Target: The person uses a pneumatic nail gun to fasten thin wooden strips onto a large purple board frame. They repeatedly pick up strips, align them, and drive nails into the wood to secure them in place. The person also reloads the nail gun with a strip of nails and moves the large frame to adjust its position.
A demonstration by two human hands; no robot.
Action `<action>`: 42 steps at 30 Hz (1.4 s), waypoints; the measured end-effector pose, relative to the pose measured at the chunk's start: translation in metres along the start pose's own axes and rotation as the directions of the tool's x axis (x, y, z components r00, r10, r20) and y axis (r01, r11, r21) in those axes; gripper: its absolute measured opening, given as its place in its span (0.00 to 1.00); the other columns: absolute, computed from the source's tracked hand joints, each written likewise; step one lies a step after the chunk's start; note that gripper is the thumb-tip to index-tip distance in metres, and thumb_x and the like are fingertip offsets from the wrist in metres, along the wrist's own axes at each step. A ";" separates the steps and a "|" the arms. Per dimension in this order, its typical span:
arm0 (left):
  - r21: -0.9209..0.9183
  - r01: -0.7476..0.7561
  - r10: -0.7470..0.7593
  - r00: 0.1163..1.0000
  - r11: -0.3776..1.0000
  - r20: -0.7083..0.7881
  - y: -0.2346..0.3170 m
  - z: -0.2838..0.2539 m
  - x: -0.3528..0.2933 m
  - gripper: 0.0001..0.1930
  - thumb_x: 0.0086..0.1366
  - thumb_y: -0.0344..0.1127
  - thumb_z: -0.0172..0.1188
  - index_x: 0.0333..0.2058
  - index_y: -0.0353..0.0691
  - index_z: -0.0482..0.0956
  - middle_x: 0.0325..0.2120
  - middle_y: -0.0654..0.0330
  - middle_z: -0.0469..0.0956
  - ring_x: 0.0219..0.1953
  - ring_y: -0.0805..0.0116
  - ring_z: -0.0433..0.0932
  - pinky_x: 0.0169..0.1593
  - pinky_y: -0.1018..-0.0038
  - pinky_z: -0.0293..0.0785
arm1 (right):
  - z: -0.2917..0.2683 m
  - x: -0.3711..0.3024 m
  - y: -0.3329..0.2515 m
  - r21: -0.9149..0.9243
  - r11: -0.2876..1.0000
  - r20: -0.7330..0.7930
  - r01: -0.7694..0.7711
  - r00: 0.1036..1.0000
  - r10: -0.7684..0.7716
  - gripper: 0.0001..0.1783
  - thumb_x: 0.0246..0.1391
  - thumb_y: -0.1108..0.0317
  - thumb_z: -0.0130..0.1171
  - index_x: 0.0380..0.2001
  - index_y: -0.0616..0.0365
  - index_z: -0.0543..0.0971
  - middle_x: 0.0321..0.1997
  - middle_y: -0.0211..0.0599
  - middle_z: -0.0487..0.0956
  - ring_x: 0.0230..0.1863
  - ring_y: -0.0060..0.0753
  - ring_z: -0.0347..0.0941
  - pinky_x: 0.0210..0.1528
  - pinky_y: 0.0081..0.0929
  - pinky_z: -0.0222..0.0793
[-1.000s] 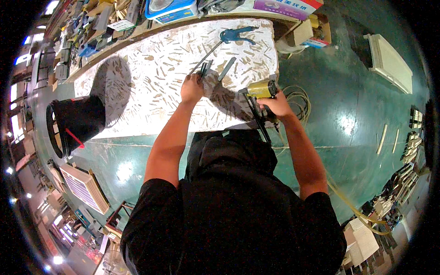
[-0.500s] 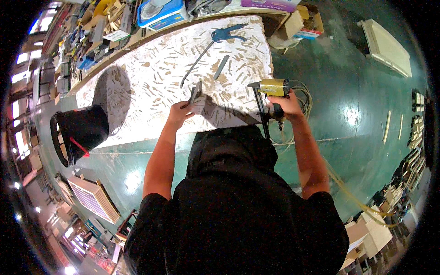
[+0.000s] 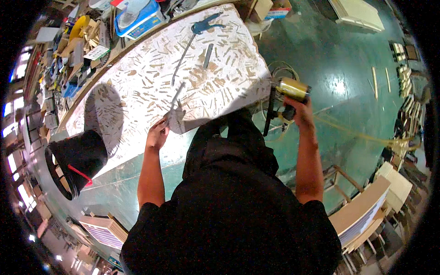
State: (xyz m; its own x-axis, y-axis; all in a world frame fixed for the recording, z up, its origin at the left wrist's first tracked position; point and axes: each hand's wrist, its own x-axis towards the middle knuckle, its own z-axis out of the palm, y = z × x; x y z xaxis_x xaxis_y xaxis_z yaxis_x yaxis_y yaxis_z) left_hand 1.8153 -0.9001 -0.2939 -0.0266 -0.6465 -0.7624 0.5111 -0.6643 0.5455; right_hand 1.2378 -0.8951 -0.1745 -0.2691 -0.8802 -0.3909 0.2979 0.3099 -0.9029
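Right hand (image 3: 300, 112) clasps a nail gun (image 3: 294, 89); whether left hand (image 3: 157, 135) grips, I cannot tell.

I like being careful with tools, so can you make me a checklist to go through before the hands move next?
1. Right hand gripping the yellow nail gun: ok.
2. Left hand apart from the nail gun: ok, there is a wide gap.
3. Thin strip by the left hand held firmly: cannot tell, the fingers are blurred.
4. White table cleared of other things: not ok, a grey strip and a blue-handled tool lie there.
5. Yellow hose joined tightly to the nail gun: cannot tell.
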 end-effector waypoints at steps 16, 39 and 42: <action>0.368 -0.852 -0.232 0.298 0.373 0.926 -0.087 0.391 -0.177 0.19 0.63 0.27 0.67 0.52 0.33 0.77 0.43 0.57 0.80 0.45 0.65 0.81 0.53 0.69 0.80 | -0.116 -0.307 -0.033 0.262 0.813 -0.544 0.521 0.775 -0.321 0.27 0.52 0.64 0.64 0.53 0.64 0.73 0.38 0.41 0.79 0.36 0.43 0.75 0.45 0.48 0.70; -0.376 -0.724 -0.380 -0.647 0.578 0.661 -0.425 0.654 -0.337 0.15 0.61 0.20 0.62 0.47 0.37 0.85 0.38 0.54 0.79 0.36 0.57 0.82 0.40 0.66 0.79 | -0.335 -0.389 0.021 0.203 0.237 -0.850 0.950 0.291 -0.439 0.29 0.50 0.57 0.64 0.50 0.66 0.75 0.36 0.42 0.79 0.29 0.36 0.73 0.38 0.40 0.71; -0.380 -0.726 -0.375 -0.645 0.573 0.666 -0.441 0.684 -0.336 0.14 0.60 0.20 0.63 0.46 0.36 0.84 0.38 0.54 0.78 0.34 0.58 0.82 0.38 0.67 0.78 | -0.362 -0.375 0.006 0.247 0.217 -0.870 0.944 0.314 -0.379 0.29 0.49 0.56 0.64 0.49 0.65 0.76 0.35 0.40 0.79 0.28 0.34 0.73 0.36 0.37 0.70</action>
State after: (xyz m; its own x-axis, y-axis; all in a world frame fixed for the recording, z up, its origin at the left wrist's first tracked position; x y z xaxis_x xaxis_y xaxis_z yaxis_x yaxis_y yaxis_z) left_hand 1.0109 -0.6469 -0.0403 -0.7469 0.4157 0.5190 0.6388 0.2319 0.7336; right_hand 1.0091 -0.4327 -0.0981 -0.9947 -0.0813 0.0635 0.0364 -0.8526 -0.5213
